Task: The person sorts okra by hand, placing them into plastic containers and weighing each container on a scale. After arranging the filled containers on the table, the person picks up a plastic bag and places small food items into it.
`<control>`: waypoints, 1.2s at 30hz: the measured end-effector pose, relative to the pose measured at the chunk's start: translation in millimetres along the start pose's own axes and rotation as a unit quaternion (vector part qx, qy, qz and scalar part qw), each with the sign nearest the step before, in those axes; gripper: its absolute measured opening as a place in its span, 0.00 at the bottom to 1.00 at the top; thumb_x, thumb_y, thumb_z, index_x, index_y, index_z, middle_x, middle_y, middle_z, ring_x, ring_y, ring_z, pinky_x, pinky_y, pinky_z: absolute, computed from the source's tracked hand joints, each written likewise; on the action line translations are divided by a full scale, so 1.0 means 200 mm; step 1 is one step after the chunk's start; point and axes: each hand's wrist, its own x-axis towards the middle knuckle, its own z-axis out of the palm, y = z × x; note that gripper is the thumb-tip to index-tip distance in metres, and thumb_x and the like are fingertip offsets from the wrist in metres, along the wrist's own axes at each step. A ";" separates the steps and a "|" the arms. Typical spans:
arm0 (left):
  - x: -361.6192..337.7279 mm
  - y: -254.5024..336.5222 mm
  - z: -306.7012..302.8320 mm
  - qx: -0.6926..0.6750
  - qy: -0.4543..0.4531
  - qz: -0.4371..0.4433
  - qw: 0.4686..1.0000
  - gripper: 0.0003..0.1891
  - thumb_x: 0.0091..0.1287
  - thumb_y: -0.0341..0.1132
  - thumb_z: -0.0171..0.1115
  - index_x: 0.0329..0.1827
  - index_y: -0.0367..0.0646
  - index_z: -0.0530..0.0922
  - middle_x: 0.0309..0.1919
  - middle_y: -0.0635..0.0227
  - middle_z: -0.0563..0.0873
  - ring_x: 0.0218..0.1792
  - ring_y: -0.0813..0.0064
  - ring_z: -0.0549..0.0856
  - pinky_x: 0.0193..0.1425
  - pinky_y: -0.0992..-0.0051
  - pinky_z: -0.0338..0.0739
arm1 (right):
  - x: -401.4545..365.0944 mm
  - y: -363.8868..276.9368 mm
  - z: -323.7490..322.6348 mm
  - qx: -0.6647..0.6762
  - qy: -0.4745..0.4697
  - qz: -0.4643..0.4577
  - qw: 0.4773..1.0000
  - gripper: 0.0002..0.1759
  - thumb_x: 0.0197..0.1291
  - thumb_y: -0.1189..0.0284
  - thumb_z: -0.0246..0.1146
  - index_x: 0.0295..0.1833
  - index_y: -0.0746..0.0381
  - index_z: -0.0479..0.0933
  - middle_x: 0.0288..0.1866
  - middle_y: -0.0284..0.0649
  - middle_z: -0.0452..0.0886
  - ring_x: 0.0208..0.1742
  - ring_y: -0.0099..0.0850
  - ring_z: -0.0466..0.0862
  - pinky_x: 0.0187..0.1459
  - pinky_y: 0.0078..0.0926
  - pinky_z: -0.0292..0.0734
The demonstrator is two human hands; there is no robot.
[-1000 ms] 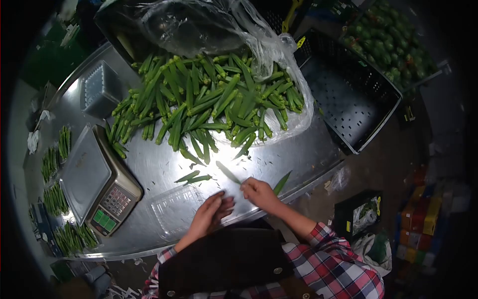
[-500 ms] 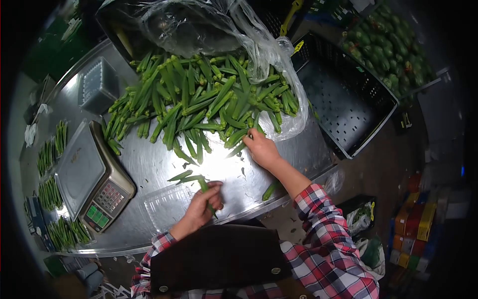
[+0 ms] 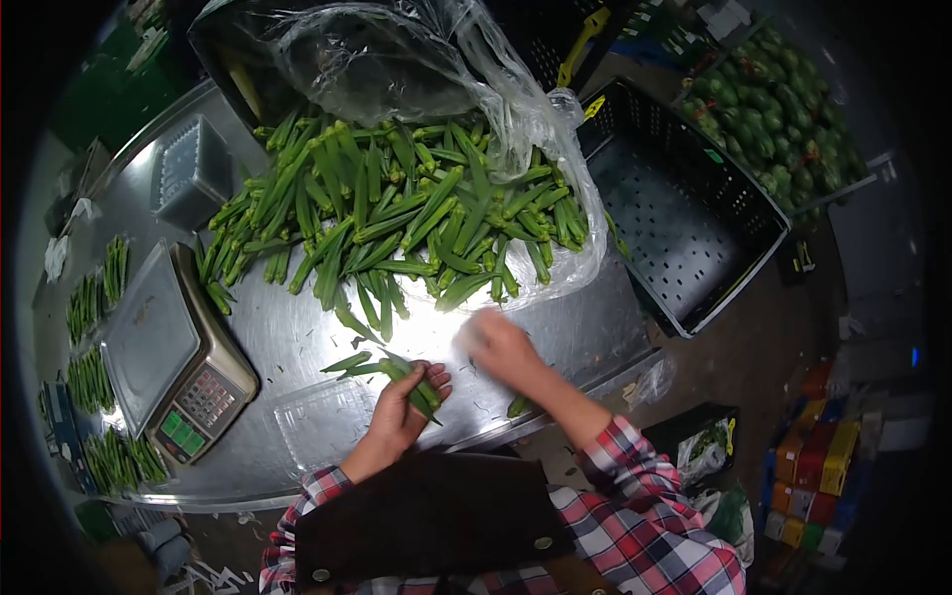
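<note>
In the left hand [image 3: 395,413], okra pods [image 3: 425,399] slant toward the apron [image 3: 426,508].

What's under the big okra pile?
Clear plastic shows under the right front of the okra pile; its left front appears to lie directly on the metal table. Beneath the middle, the okra itself hides the surface, so how far the plastic extends can't be seen.

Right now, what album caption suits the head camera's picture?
Okra pods in the left hand, the right hand blurred near a heap of okra on a metal table.
</note>
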 end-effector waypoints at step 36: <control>-0.35 0.31 -0.07 0.386 -0.012 0.094 0.917 0.21 0.57 0.26 0.62 0.54 0.43 0.70 0.37 0.66 0.80 0.36 0.74 0.81 0.44 0.74 0.76 | 0.93 0.19 -0.11 -0.372 -0.026 -0.209 0.904 0.10 0.41 0.72 0.58 0.34 0.60 0.75 0.38 0.44 0.72 0.44 0.41 0.71 0.46 0.39 0.65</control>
